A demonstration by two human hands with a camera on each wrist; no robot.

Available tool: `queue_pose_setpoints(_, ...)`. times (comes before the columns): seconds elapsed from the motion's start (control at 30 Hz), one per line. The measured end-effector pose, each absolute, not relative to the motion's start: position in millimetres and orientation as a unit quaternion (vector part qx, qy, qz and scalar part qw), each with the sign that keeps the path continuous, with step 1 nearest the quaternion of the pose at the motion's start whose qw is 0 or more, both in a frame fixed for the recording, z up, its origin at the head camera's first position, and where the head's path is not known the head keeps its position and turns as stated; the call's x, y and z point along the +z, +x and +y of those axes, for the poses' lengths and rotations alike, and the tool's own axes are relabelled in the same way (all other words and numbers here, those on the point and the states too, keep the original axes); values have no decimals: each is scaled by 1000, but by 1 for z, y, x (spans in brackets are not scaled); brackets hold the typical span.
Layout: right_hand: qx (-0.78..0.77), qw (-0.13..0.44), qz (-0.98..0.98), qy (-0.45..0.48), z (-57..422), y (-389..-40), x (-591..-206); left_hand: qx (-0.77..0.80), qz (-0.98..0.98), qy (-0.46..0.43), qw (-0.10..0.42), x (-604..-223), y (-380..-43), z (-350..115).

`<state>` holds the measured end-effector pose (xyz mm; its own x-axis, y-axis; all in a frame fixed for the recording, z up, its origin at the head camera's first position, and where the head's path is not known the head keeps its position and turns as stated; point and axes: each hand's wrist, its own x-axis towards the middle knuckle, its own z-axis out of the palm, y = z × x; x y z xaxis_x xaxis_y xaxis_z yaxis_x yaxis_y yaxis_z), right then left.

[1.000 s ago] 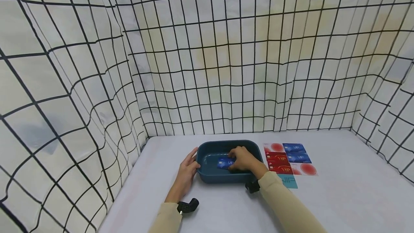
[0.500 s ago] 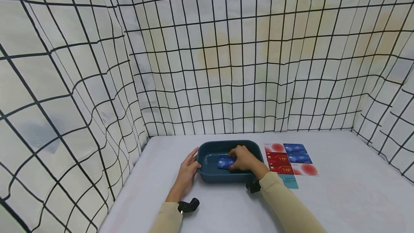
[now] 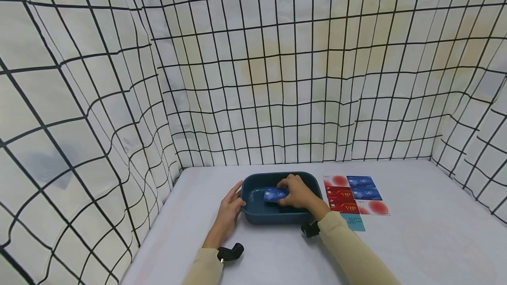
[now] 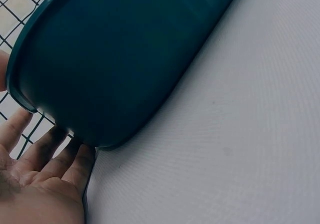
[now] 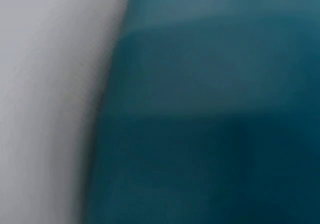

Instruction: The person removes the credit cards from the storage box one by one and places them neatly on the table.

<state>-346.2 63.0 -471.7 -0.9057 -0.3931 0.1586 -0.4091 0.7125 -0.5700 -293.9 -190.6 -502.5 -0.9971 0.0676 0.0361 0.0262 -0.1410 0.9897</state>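
A dark teal plastic box [image 3: 273, 219] stands on the white table. My left hand [image 3: 229, 210] lies against its left end, thumb at the near corner and fingers extended along the outer wall. In the left wrist view, the fingers [image 4: 62, 164] touch the outside of the box. My right hand [image 3: 298, 192] reaches into the box and pinches the right end of a blue VIP card [image 3: 273, 194] between thumb and fingers. That card looks slightly bent. The right wrist view shows only the blurred box wall [image 5: 200, 169], with the hand out of sight.
Right of the box, several cards lie flat in two columns: red VIP cards [image 3: 343, 195], blue VIP cards [image 3: 366, 193], white cards with red circles [image 3: 373, 207] and a teal card [image 3: 354, 222], partly behind the sleeve. White walls with black netting [image 3: 253, 113] enclose the table.
The blue card has shifted slightly left and up within the box, and its end now bends. My right fingers have risen slightly with it. The left hand and box stay put.
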Motion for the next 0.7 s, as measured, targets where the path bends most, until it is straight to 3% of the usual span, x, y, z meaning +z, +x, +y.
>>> queue_pose_setpoints(0.7,356,44,-909,215,62,-340,-464,751,660,32,8,-503,-295,-189)
